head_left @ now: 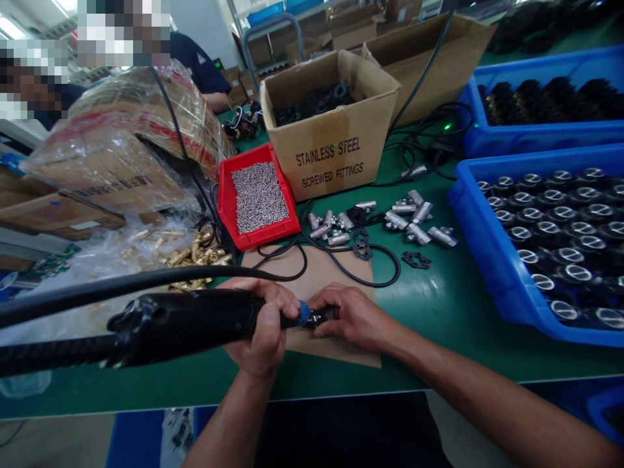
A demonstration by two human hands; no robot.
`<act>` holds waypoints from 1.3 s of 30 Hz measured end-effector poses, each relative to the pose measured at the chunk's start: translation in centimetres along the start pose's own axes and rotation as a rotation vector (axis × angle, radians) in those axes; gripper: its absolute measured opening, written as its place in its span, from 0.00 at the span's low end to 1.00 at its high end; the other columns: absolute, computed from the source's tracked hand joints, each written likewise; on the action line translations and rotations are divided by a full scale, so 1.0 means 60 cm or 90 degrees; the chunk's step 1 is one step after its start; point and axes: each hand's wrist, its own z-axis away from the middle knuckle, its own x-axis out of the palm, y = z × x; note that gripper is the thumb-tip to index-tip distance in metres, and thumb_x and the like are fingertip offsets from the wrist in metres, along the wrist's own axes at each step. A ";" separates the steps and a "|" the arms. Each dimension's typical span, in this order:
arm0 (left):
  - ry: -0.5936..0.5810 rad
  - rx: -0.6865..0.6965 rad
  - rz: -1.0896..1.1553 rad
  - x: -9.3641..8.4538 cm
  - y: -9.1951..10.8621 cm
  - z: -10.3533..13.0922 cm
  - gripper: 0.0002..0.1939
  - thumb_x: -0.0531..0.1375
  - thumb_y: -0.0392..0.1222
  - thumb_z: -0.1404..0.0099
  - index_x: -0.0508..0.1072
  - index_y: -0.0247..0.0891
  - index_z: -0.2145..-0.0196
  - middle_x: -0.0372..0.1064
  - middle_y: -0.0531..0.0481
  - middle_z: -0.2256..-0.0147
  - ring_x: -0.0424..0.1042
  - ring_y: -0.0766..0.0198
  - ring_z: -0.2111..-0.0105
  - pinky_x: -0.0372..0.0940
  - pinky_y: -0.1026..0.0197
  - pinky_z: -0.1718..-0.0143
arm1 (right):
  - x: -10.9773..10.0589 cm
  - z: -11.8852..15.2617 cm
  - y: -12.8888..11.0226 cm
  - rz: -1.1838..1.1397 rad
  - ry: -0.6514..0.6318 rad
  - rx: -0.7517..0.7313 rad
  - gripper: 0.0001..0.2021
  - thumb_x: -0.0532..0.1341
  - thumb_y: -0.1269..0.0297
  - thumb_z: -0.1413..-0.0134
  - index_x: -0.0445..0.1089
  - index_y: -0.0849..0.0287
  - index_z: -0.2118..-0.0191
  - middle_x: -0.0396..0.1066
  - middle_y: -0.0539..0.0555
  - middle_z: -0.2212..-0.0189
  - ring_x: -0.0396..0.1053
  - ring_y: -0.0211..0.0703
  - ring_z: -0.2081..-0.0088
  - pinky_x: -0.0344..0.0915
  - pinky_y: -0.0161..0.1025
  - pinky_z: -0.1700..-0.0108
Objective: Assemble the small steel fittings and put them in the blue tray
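Note:
A black corded electric screwdriver (195, 322) lies level in my left hand (263, 325), whose fingers wrap round its front end near a blue collar (304, 313). My right hand (353, 318) is closed on a small dark, partly shiny part (319, 317), mostly covered by the fingers. The screwdriver's tip meets this part; the exact contact is hidden. Both hands are over a brown cardboard sheet (341, 354). Beyond them lie several silver metal fittings (418, 233) and flat black plates (416, 260).
A red bin (287, 233) of small screws and a cardboard box (336, 156) of black parts stand ahead. Blue crates (487, 286) of capped parts are at right. Brass fittings (195, 257) lie left, and a black cable (397, 270) loops across the green table. Other people are behind.

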 end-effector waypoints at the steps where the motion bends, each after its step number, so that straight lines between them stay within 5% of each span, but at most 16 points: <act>1: -0.006 -0.004 -0.003 -0.001 -0.001 0.001 0.15 0.57 0.31 0.40 0.65 0.39 0.55 0.64 0.57 0.74 0.67 0.68 0.79 0.67 0.60 0.76 | 0.000 0.000 0.000 0.001 0.001 -0.002 0.16 0.73 0.68 0.60 0.77 0.57 0.60 0.76 0.51 0.62 0.70 0.43 0.59 0.63 0.38 0.57; 12: -0.032 -0.031 -0.010 -0.005 -0.009 0.009 0.13 0.58 0.32 0.37 0.64 0.40 0.56 0.63 0.57 0.73 0.67 0.69 0.78 0.67 0.59 0.73 | 0.000 -0.007 0.000 0.015 -0.006 -0.013 0.17 0.74 0.66 0.60 0.77 0.57 0.60 0.76 0.52 0.62 0.70 0.45 0.58 0.63 0.39 0.56; 22: -0.005 0.002 -0.003 0.017 0.021 0.001 0.15 0.59 0.34 0.39 0.65 0.41 0.54 0.62 0.58 0.75 0.65 0.69 0.80 0.66 0.61 0.77 | 0.000 -0.001 -0.004 0.019 0.002 -0.005 0.15 0.73 0.67 0.60 0.77 0.57 0.61 0.75 0.53 0.63 0.70 0.44 0.60 0.64 0.38 0.58; 39: -0.047 -0.010 0.007 0.013 0.001 0.024 0.13 0.59 0.33 0.37 0.64 0.42 0.55 0.63 0.57 0.74 0.67 0.68 0.78 0.67 0.61 0.75 | 0.002 -0.007 -0.007 0.048 -0.015 -0.040 0.13 0.73 0.66 0.58 0.77 0.58 0.63 0.74 0.53 0.65 0.69 0.45 0.59 0.62 0.39 0.57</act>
